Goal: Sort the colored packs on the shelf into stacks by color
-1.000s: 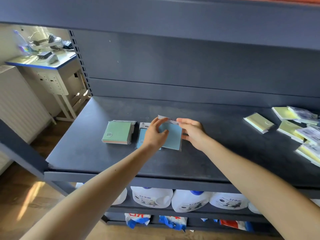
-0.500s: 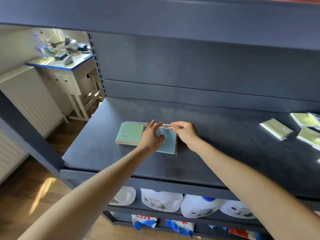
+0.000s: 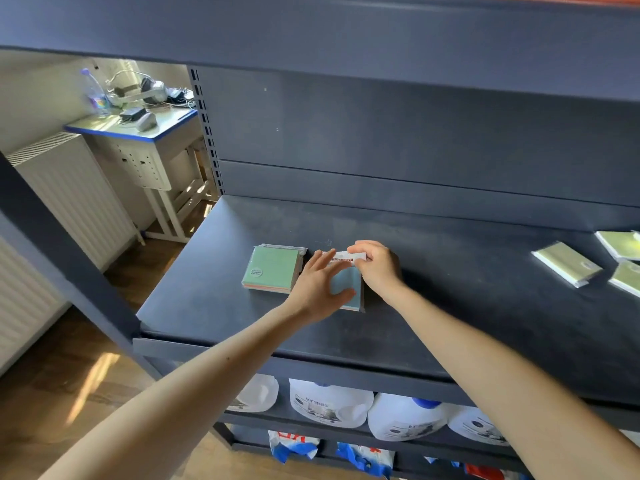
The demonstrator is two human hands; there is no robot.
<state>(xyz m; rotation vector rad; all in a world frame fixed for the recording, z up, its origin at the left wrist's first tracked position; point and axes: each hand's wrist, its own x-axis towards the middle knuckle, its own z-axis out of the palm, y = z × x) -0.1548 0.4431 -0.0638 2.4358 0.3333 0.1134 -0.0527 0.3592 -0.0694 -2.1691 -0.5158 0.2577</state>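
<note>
A blue pack (image 3: 350,285) with a white printed header lies on the dark shelf (image 3: 450,306), on top of another blue pack that is mostly hidden. My left hand (image 3: 320,289) rests flat on the pack's left half, fingers spread. My right hand (image 3: 375,268) pinches the pack's top right edge at the header. Just left of them sits a stack topped by a green pack (image 3: 272,268), with a pinkish layer at its bottom edge. Three yellow packs lie scattered at the far right, one being the nearest yellow pack (image 3: 568,263).
The shelf's back panel rises behind the packs and another shelf board hangs overhead. White jugs (image 3: 329,400) fill the shelf below. A small white table (image 3: 138,133) with clutter and a radiator (image 3: 69,202) stand to the left, over a wooden floor.
The blue pack has been slid left and squared onto the blue pack beneath it, close to the green stack. My left hand flattened over it. The view shifted left, so fewer yellow packs show.
</note>
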